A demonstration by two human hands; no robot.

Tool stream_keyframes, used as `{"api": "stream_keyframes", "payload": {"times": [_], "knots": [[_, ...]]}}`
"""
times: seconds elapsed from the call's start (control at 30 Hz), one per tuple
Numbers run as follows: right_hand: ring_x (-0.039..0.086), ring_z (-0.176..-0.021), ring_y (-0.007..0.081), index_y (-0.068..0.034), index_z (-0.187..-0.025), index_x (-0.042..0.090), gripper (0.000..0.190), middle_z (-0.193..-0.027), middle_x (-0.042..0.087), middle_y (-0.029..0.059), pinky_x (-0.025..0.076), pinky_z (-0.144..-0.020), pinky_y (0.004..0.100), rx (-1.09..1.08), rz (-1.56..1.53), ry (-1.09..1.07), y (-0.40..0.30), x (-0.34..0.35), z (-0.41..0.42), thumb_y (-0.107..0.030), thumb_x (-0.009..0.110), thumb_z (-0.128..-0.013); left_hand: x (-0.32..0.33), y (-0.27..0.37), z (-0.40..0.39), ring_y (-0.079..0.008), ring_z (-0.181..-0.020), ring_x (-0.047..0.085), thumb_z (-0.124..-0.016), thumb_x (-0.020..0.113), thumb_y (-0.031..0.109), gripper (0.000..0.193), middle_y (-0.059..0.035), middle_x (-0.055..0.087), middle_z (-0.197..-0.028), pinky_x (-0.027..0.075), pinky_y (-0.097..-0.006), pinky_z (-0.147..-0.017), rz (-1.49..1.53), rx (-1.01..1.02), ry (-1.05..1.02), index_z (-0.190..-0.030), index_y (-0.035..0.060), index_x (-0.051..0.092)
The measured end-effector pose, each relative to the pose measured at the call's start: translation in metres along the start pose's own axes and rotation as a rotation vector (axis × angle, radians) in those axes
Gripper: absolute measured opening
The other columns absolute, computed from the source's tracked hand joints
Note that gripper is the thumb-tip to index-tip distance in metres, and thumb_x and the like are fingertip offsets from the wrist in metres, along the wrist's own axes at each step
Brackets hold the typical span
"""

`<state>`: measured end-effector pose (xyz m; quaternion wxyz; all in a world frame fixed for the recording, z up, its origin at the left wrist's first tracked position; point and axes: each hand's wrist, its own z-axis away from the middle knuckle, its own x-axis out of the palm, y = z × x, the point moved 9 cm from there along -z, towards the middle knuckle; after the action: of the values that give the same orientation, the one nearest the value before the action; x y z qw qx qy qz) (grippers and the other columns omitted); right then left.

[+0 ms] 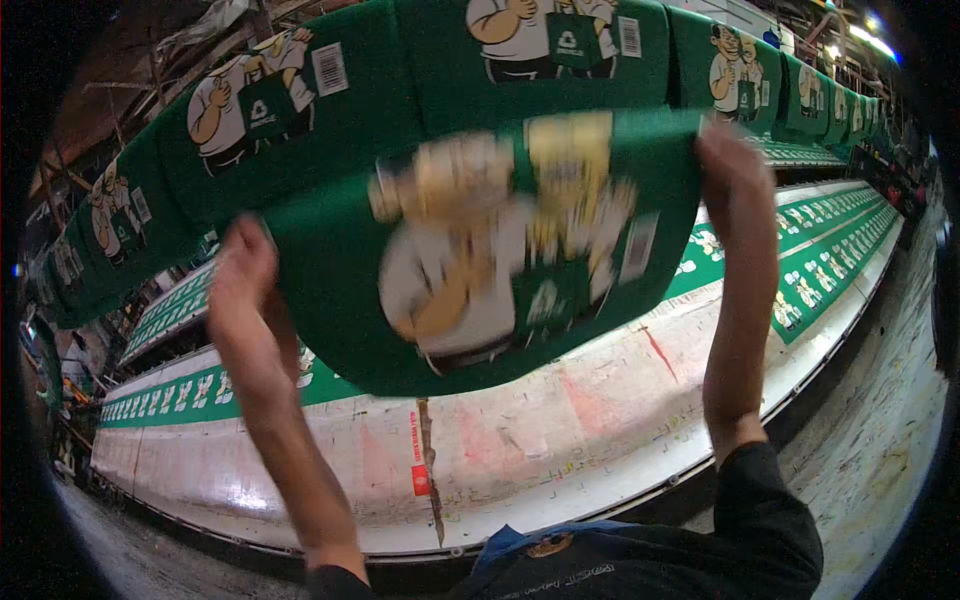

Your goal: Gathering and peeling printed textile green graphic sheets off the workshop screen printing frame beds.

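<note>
A green fabric panel (337, 300), printed with two cartoon figures and a barcode patch, hangs between my raised hands, blurred by motion. At its upper left corner my left hand (246, 259) grips the edge. My right hand (731, 154) pinches the upper right corner, higher than the left. The panel's lower edge sags in a curve above a long printing table (510, 450). Behind its top edge hang more green printed panels (360, 82) in a row. Both hands' fingertips are partly hidden or blurred.
Green printed panels (825, 262) lie in rows along the table at right, and others (172, 397) at left. The table has a metal rail (457, 553) along its near edge. Another long table (169, 307) stands behind. Stained floor (862, 442) runs along the right.
</note>
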<state>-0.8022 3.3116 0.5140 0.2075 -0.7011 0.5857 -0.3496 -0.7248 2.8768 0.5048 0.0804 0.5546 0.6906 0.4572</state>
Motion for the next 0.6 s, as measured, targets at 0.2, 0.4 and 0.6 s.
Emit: {"api": "stream_keyframes", "payload": {"times": [0.2, 0.4, 0.6], "knots": [[0.057, -0.068, 0.0129, -0.002, -0.087, 0.063, 0.018, -0.074, 0.06, 0.0025, 0.045, -0.058, 0.0267, -0.36, 0.076, -0.275, -0.132, 0.006, -0.177, -0.018, 0.054, -0.087, 0.173, 0.155, -0.072, -0.02, -0.08, 0.059, -0.087, 0.053, 0.038, 0.039, -0.0154, 0.062, -0.088, 0.044, -0.0367, -0.081, -0.261, 0.492, -0.687, -0.096, 0.0015, 0.061], [0.055, -0.059, 0.0137, -0.005, -0.084, 0.066, 0.014, -0.069, 0.059, 0.0, 0.042, -0.046, 0.0272, -0.17, 0.122, -0.427, -0.078, -0.027, -0.309, -0.014, 0.056, -0.087, 0.237, 0.117, -0.254, -0.0201, -0.09, 0.064, -0.088, 0.058, 0.031, 0.036, -0.0092, 0.066, -0.101, 0.05, -0.035, -0.08, -0.566, 0.221, -0.932, -0.112, 0.0038, 0.062], [0.059, -0.064, 0.0218, -0.002, -0.082, 0.065, 0.018, -0.073, 0.061, 0.008, 0.046, -0.048, 0.0356, -0.273, 0.362, -0.273, -0.016, -0.104, -0.333, -0.017, 0.069, -0.074, 0.285, 0.032, -0.163, -0.0242, -0.082, 0.066, -0.086, 0.059, 0.033, 0.032, -0.0133, 0.067, -0.078, 0.052, -0.0397, -0.078, -1.055, 0.42, -0.563, -0.085, 0.0021, 0.068]]}}
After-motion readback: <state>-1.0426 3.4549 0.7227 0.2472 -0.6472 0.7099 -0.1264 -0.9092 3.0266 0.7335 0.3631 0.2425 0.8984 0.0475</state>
